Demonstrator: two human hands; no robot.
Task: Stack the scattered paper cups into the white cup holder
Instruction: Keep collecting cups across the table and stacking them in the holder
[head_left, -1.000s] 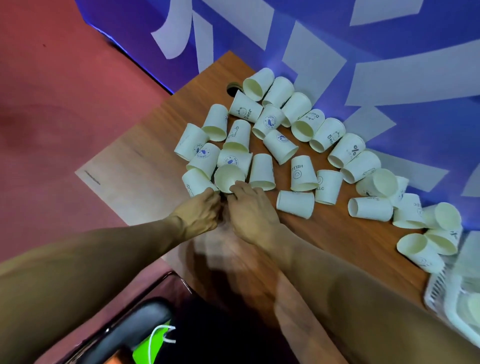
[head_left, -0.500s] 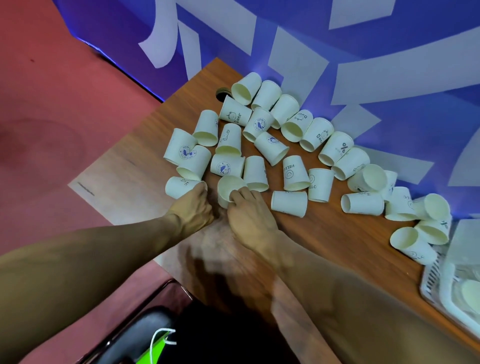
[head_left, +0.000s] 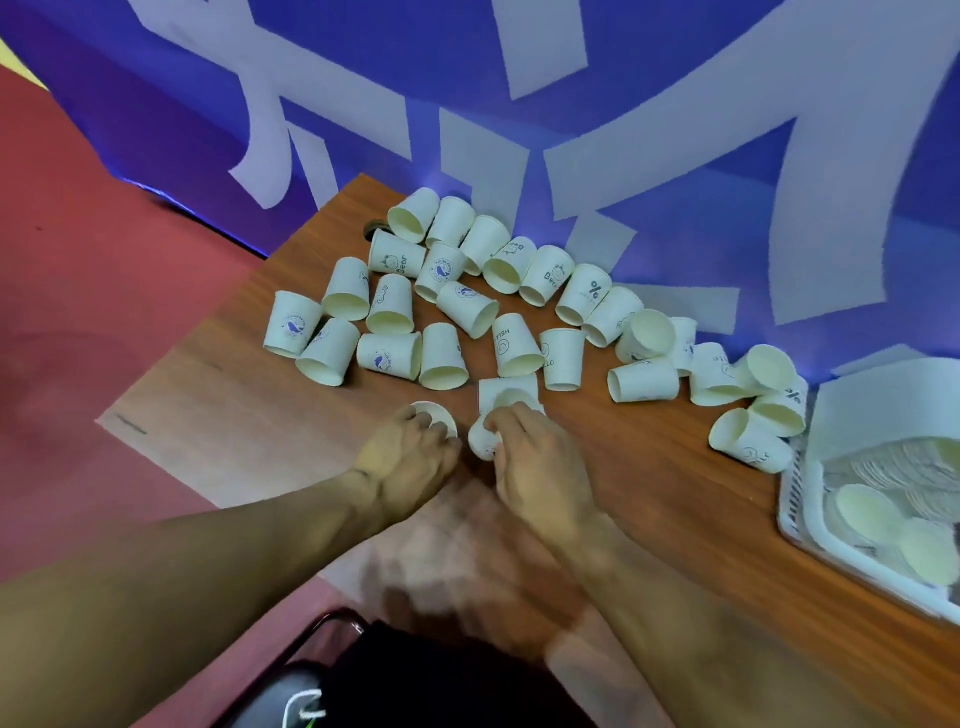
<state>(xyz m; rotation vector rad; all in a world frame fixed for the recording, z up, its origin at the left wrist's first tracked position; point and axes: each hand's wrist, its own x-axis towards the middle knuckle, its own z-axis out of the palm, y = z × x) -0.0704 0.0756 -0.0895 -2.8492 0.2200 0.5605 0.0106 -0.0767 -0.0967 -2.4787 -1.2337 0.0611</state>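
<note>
**Head view (sole view)**

- **Left hand** (head_left: 410, 452): curling its fingers over the rim of the left cup (head_left: 435, 414) and gripping it from above. The cup is sitting on the table (head_left: 218, 431), directly under the fingertips.
- **Right hand** (head_left: 540, 467): closing fingers and thumb around the right cup (head_left: 482, 442). This cup is lying just left of the knuckles, in the gap between the two hands. The two held cups are near each other but apart.
- **Third cup** (head_left: 510, 396): lying just beyond the right fingertips. Whether it is touching them cannot be told.
- **Scattered cups** (head_left: 441, 306): about thirty, most lying on their sides. They are spreading in a band beyond both hands and trailing away to the right of the right hand.
- **White cup holder** (head_left: 797, 519): sitting well to the right of the right hand and running out of frame. A few pale cup mouths are showing inside it, too blurred to count.
- **Progress, as judged:** the work is looking early. A small number of cups appear to be sitting in the holder already, and nearly the whole band is waiting loose on the table. The two gripped cups are probably being brought together for nesting. They then need carrying rightward to the holder, and the pile needs many more rounds.
- **Surroundings:** a blue backdrop (head_left: 649, 104) is hanging beyond the cups, and a red floor (head_left: 78, 322) is showing left of the left hand.
</note>
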